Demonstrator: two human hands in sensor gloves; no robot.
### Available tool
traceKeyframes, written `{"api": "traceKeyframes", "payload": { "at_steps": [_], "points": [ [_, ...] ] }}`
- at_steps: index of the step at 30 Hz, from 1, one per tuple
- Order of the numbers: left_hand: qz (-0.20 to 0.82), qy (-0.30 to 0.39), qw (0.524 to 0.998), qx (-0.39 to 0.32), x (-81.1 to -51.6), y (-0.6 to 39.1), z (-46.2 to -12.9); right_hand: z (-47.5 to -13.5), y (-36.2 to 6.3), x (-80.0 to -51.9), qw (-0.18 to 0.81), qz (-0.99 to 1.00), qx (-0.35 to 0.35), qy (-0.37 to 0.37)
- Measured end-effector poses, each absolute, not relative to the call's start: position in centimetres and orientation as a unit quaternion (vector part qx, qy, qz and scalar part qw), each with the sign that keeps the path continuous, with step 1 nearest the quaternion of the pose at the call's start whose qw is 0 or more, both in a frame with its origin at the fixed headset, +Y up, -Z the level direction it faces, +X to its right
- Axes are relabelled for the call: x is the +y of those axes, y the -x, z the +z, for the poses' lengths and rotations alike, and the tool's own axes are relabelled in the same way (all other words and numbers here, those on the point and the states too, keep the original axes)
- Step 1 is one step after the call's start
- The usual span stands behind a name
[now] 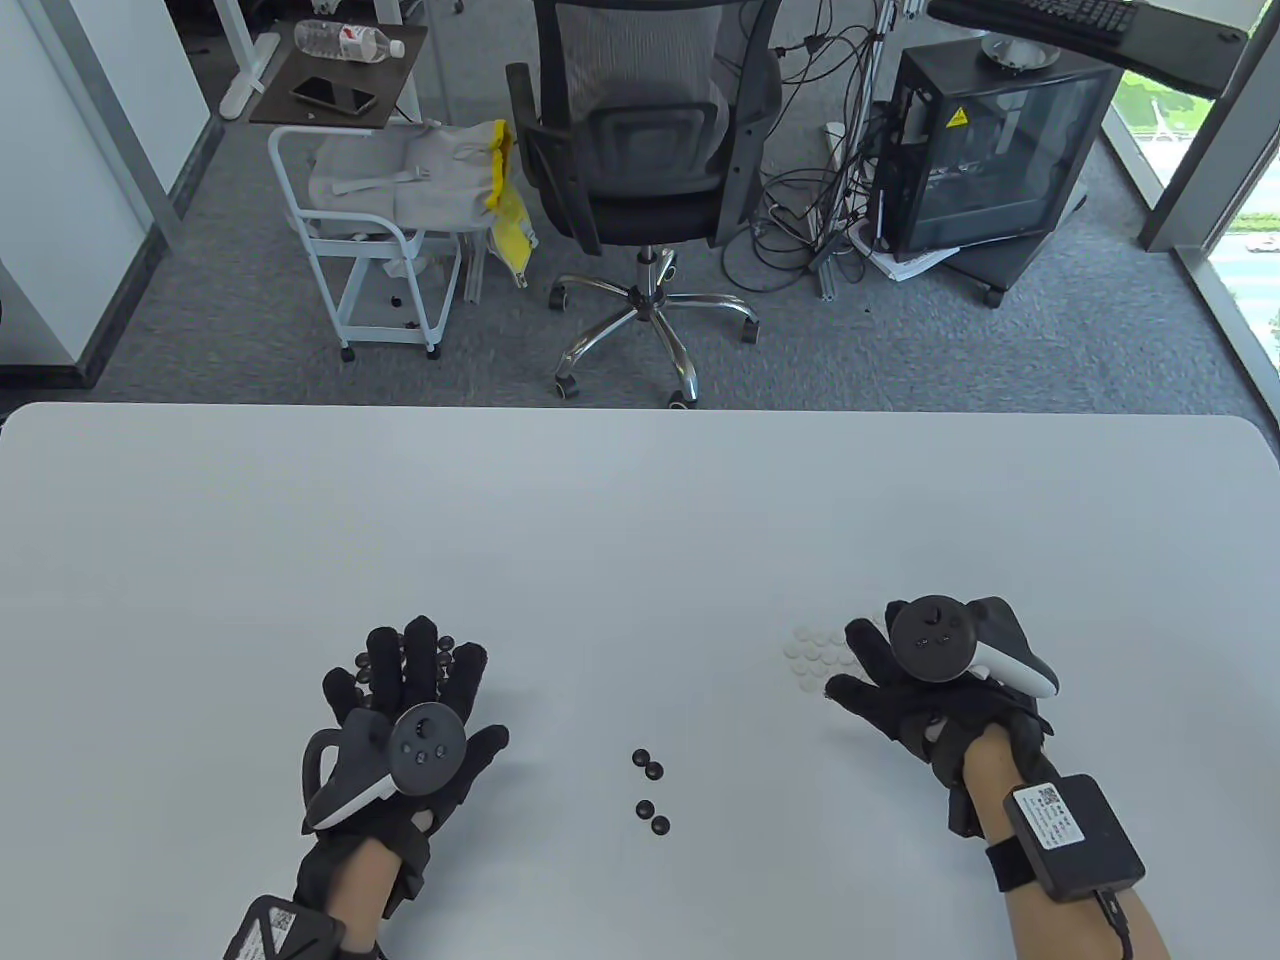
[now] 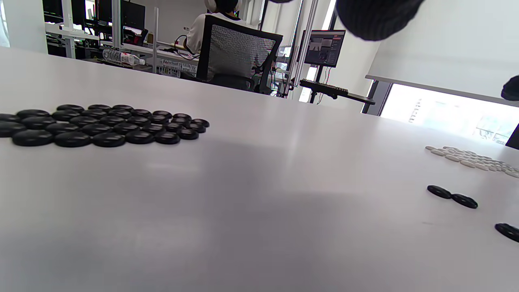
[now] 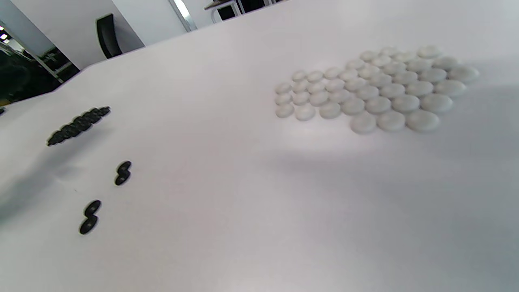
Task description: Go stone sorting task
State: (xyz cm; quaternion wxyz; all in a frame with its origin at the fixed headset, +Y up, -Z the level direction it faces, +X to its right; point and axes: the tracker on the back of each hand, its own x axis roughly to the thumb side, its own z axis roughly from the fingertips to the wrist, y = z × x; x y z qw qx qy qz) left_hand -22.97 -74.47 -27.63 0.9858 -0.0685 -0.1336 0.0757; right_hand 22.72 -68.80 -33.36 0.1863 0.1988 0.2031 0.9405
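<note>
Both grips are empty, the left hand [image 1: 405, 725] flat over the flat patch of glossy black stones [image 2: 101, 125] and the right hand [image 1: 935, 690] loosely spread beside the patch of matte white stones [image 3: 373, 89]; sorting looks nearly done; four loose black stones [image 1: 650, 792] remain mid-desk [image 1: 640, 520].

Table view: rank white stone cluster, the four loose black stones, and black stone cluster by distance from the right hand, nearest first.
1. White stone cluster: at the fingertips of the right hand, on its left.
2. Four loose black stones: in two pairs, mid-table between the hands.
3. Black stone cluster: far left, mostly hidden under the left hand.
</note>
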Motion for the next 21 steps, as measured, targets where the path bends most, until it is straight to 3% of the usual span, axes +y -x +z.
{"api": "traceKeyframes", "payload": {
  "at_steps": [4, 8, 11, 16, 21],
  "points": [
    [0.078, 0.059, 0.985, -0.141, -74.2, 22.6, -27.3, -31.8, -21.0, -64.6, 0.191, 0.942, 0.111, -0.252],
    [0.064, 0.045, 0.987, -0.137, -74.1, 22.1, -27.1, -29.8, -19.3, -63.2, 0.138, 0.944, 0.033, -0.297],
    [0.069, 0.026, 0.985, -0.155, -74.0, 21.7, -26.8, -28.3, -18.6, -64.4, 0.094, 0.944, -0.007, -0.315],
    [0.084, -0.033, 0.98, -0.175, -73.2, 20.7, -26.0, -27.5, -18.9, -67.5, 0.117, 0.94, -0.026, -0.321],
    [0.057, -0.019, 0.981, -0.183, -73.6, 19.8, -25.8, -27.0, -19.1, -70.2, 0.085, 0.945, -0.032, -0.313]
  ]
}}
